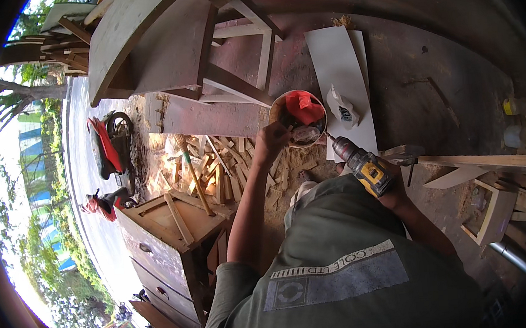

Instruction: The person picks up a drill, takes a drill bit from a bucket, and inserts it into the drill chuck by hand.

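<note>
Gripping drill (368,170) in right hand (393,190), with fingers closed round handle, to near right of bucket (276,111). Aiming drill's long axis up and leftward at bucket, with bit (331,136) just beside its right rim; cannot tell if touching. Holding left hand (270,141) at bucket's left rim, nearer to its contents than right hand, with fingers curled almost closed. Cannot tell whether pinching anything small. Noting red sheet (305,106) in far part of bucket, clear bag (305,134) in near part. Finding white boards (335,55) right of bucket, with pouch (342,109) on top, and wood scraps (236,164) to near left.
</note>
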A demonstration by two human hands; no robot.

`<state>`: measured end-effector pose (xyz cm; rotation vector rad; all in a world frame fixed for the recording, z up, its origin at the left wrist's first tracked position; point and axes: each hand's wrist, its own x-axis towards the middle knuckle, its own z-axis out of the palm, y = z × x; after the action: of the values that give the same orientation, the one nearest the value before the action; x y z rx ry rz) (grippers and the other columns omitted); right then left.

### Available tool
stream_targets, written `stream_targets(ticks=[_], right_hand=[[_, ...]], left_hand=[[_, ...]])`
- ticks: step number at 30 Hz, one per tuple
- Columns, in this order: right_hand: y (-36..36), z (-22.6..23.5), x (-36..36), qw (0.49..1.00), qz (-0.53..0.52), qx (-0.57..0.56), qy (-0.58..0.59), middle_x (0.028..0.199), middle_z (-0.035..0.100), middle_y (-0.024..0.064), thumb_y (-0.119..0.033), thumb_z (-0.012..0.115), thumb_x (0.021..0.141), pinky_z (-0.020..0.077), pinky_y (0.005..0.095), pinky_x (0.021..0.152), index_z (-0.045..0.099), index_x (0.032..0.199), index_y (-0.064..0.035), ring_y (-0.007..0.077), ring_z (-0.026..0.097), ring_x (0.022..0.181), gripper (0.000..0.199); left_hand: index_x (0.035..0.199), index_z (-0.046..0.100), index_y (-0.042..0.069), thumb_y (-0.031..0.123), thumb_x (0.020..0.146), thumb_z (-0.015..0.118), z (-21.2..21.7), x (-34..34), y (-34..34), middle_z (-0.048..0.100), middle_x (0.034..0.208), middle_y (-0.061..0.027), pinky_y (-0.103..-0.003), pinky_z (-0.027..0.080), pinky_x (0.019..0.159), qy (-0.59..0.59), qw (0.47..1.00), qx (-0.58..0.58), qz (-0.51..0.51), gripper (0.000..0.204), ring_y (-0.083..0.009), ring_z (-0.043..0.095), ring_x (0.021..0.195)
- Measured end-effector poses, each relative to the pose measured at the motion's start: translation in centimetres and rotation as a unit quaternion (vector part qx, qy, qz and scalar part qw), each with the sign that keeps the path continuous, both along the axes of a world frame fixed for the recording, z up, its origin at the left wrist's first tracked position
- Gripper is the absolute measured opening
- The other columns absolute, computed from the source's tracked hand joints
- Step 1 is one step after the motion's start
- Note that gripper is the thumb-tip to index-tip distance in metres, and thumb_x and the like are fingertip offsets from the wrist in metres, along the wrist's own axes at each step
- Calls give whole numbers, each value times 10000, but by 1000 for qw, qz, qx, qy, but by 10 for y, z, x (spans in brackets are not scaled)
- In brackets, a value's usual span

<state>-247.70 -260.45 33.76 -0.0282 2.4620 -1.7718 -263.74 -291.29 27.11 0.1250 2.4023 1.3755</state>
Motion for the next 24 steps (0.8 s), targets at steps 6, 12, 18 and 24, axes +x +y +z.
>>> stream_targets(ticks=[6, 12, 18, 24], right_hand=[[7, 8, -19, 998, 29, 55, 3, 931, 700, 102, -36, 754, 752, 543, 344, 758, 621, 1039, -16, 206, 691, 846, 316], [23, 2, -6, 996, 18, 83, 35, 936, 688, 106, -41, 781, 722, 542, 330, 763, 601, 1101, -10, 202, 682, 845, 421], [34, -1, 20, 996, -51, 65, -34, 914, 707, 97, -133, 755, 797, 527, 381, 788, 669, 993, -24, 242, 687, 848, 240], [30, -1, 30, 992, -103, 25, -70, 921, 711, 100, -72, 781, 769, 544, 338, 771, 662, 987, -2, 192, 697, 850, 258]], left_hand=[[831, 703, 38, 254, 776, 739, -46, -1, 22, 679, 703, -92, -336, 526, 601, 50, 992, -110, 17, 226, -214, 661, 623], [807, 737, 78, 556, 596, 807, -84, -26, 38, 714, 787, -135, -409, 553, 731, 58, 958, -276, -56, 528, -318, 700, 753], [853, 744, 74, 603, 613, 777, -112, -41, 27, 718, 885, -160, -404, 545, 810, 55, 939, -319, -120, 582, -307, 701, 863], [1033, 737, 125, 497, 719, 765, -121, -56, 19, 683, 1121, -139, -382, 465, 963, 62, 942, -267, -195, 487, -293, 639, 1064]])
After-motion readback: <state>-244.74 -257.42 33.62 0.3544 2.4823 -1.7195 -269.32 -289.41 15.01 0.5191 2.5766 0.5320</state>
